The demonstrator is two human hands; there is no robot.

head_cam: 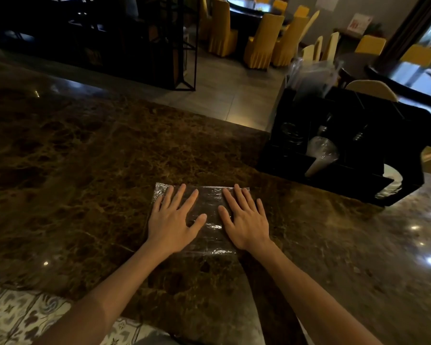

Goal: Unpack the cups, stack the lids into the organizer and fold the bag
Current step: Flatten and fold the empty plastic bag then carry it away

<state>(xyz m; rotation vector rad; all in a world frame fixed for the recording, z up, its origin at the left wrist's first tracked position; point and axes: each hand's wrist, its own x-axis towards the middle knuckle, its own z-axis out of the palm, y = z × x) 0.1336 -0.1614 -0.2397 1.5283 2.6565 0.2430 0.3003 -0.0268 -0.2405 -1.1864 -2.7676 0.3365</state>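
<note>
Room: dim dining hall. Beyond the black organizer, counted at least eight yellow fabric-covered chairs (263, 41) around one dark round dining table (250, 8); more chairs sit further right, count uncertain. One black open-frame metal rack (159, 46) stands on the grey tiled floor, well left of the organizer.

Surface: one dark brown marble surface (85, 158) with lighter veining, glossy, showing several ceiling-light reflections. Patterned pale floor tiles (23, 314) show below its near edge.

Landmark: one black compartmented plastic organizer (408, 145) stands on the far right part of the surface. Inside it: one tilted stack of clear plastic cups (321, 155) leaning in a middle compartment; clear domed lids (292, 133) in the compartment to its left, count not readable; white round items (391, 180) at the near right end, count not readable. Clear plastic wrapping (314, 75) rises from the back of the organizer.

Task item: one clear plastic bag (209, 220), flattened into a rectangle, lies on the surface left of and nearer than the organizer, well apart from it.

Hands: two. Left hand (172, 220) lies palm-down on the bag's left half, fingers (177, 195) spread and straight, gripping nothing. Right hand (245, 217) lies palm-down on the bag's right half, likewise splayed flat, gripping nothing. Thumbs point toward each other, apart.
</note>
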